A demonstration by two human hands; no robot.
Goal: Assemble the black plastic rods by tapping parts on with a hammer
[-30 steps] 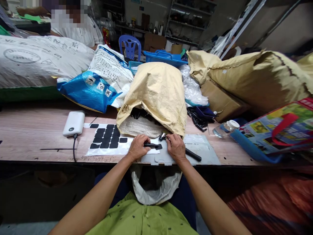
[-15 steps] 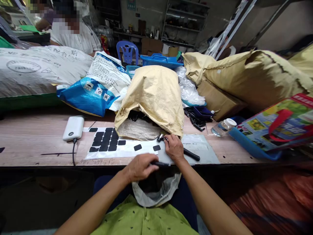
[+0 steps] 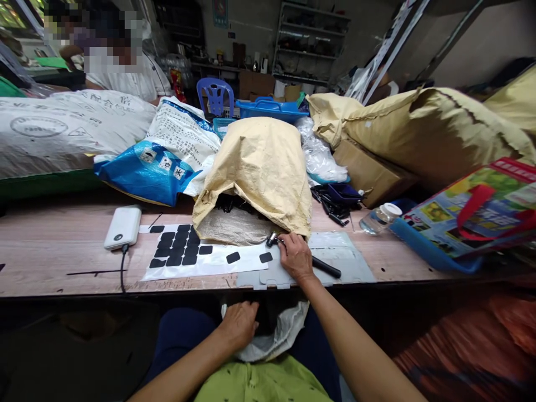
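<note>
My left hand (image 3: 240, 324) is low over the mouth of a pale sack (image 3: 288, 334) on my lap. Its thumb and fingers are slightly apart, and nothing shows between them. On the table my right hand (image 3: 296, 258) is closed over the middle of a hammer (image 3: 327, 267). The hammer's metal head sticks out to the left and its black handle to the right. Just behind is a yellow sack (image 3: 263, 162), its open mouth facing me with dark pieces inside. A white sheet with black rounded stickers (image 3: 180, 247) lies left of my right hand.
A white power bank (image 3: 123, 228) with a black cable lies at the left. To the right are black parts (image 3: 334, 212), a clear jar (image 3: 381, 218) and a blue tray (image 3: 435, 251) holding a colourful bag. Full sacks line the back; a person in white (image 3: 125, 75) is beyond.
My left hand has moved down from the table edge to the lap sack, and the black piece it held is out of sight. My right hand stays at the hammer.
</note>
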